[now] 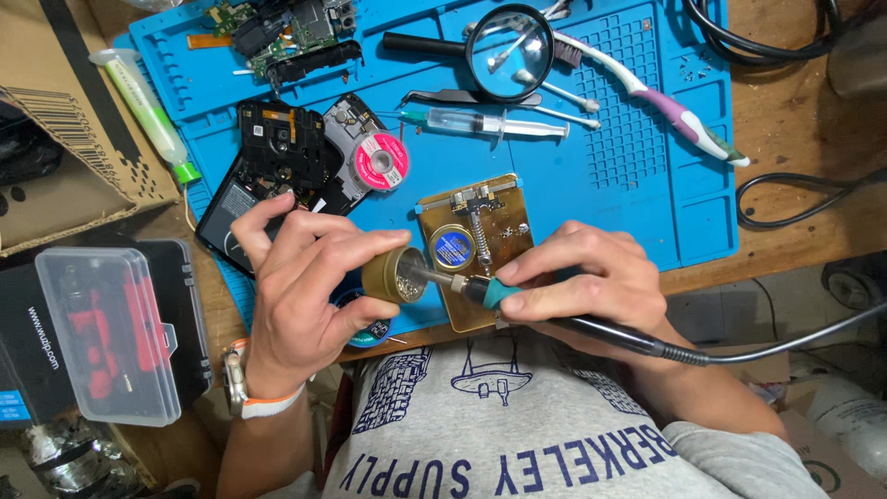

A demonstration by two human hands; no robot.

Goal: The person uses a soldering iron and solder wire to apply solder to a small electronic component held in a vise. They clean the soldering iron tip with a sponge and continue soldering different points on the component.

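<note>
The left hand (300,286) is curled around a small round brass tin of tip-cleaning wire (393,274), fingers wrapped over its top and thumb under it, so the open mouth faces right. The wrist comes up from the lower left and wears a watch with a pale strap (242,393). The right hand (591,282) is closed in a pen-like grip on a soldering iron (504,296), thumb and forefinger pinching the teal collar, the black handle and its cable running off to the right. The iron's metal tip is pushed into the wire in the tin. Both hands hover just above the near edge of a blue silicone work mat (628,157) on the wooden table (795,120). Just behind the tip a brass board holder (480,231) lies on the mat, with a small round blue-labelled tin (453,248) on it. Further back lie a magnifying glass (508,42), a syringe (490,123) and a toothbrush (665,102).
</note>
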